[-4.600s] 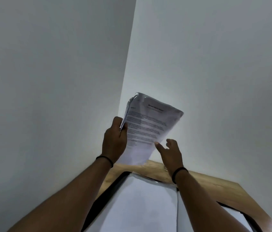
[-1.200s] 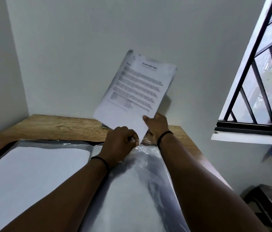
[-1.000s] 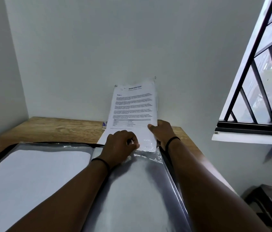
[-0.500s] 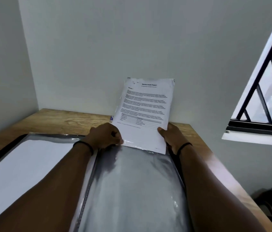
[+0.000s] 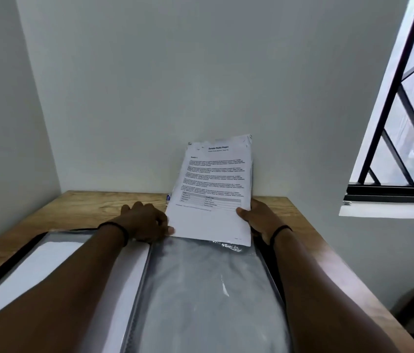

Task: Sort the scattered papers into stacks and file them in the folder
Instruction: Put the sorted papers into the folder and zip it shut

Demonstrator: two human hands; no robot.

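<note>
Papers (image 5: 213,189) stand with their long axis toward 12 o'clock, lower edge at the mouth of the folder's clear sleeve (image 5: 201,289), the right hand (image 5: 259,220) gripping the 3 o'clock edge and the left hand (image 5: 145,220) curled at the 9 o'clock corner.
</note>
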